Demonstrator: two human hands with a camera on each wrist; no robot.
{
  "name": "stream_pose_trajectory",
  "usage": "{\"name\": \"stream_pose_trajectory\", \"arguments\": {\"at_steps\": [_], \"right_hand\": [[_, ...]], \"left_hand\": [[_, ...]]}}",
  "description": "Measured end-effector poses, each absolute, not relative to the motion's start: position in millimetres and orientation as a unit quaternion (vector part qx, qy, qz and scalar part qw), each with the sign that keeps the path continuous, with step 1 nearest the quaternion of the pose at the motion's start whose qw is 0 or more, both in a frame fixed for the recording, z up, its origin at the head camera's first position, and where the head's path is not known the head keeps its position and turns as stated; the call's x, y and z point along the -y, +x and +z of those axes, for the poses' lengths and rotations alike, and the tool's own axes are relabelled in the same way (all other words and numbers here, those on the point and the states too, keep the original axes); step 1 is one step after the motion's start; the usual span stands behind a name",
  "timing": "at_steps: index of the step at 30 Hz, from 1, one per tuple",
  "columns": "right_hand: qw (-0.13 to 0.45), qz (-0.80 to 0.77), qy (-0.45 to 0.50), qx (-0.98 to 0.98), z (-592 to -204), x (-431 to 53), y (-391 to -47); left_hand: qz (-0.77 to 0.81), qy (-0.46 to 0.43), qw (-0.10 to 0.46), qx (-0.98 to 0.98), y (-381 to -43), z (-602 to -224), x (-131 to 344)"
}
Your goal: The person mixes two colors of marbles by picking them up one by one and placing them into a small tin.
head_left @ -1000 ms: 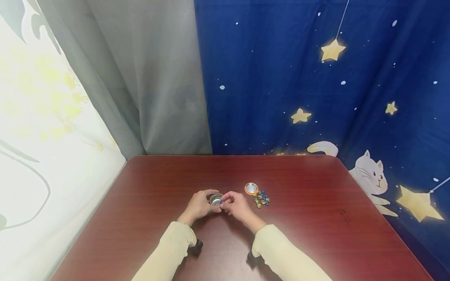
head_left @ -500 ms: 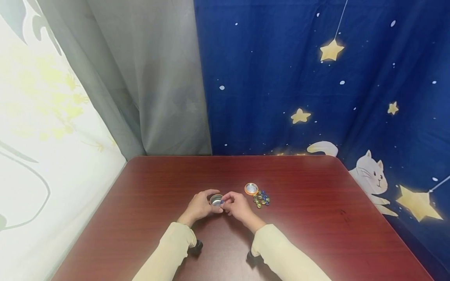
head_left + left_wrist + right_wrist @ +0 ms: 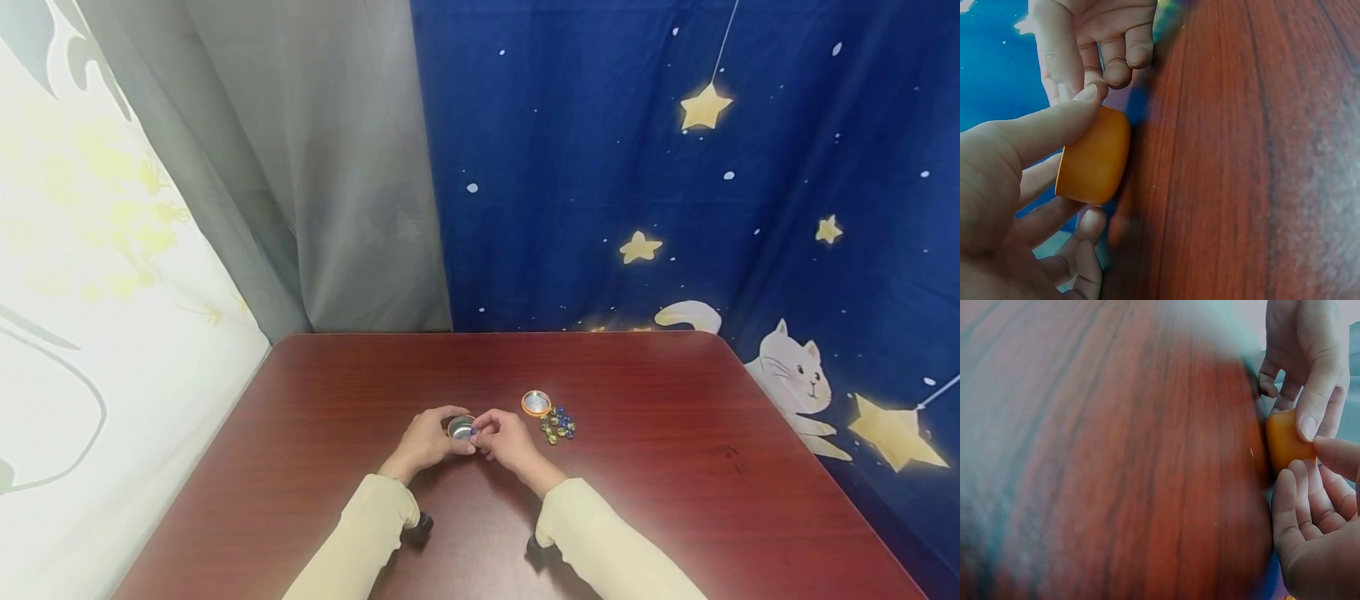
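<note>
My left hand (image 3: pixel 426 440) holds a small round tin (image 3: pixel 460 427), thumb on the near side and fingers behind. Orange on the outside (image 3: pixel 1094 156), the tin is silvery within and stands open at the top. At its right rim, the thumb and fingertips of my right hand (image 3: pixel 510 442) pinch a small blue marble (image 3: pixel 473 432). In the right wrist view the right hand (image 3: pixel 1322 540) touches the tin's edge (image 3: pixel 1286 439), its other fingers loosely curled; the marble is hidden there. Whether anything lies on the tin's bottom, I cannot tell.
Right of the hands, an orange-rimmed lid (image 3: pixel 536 404) lies with its silvery inside up. Beside it several yellowish and blue marbles (image 3: pixel 559 426) sit in a loose cluster on the reddish-brown table (image 3: pixel 675 500). Curtains hang behind the table's far edge.
</note>
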State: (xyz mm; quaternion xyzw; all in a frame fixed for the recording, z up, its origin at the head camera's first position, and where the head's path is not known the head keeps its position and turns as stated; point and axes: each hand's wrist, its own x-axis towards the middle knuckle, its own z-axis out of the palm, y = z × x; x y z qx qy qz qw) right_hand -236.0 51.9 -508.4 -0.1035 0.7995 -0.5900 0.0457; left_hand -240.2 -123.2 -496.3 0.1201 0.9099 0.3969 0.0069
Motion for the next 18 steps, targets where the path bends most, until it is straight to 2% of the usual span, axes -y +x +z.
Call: {"name": "stream_pose_trajectory", "arguments": {"at_steps": [18], "right_hand": [[0.046,-0.58,-0.103,-0.807,-504.1,-51.8,-231.9]], "left_hand": [[0.395,0.121,0.006,-0.911,-238.1,-497.6,126.2]]}}
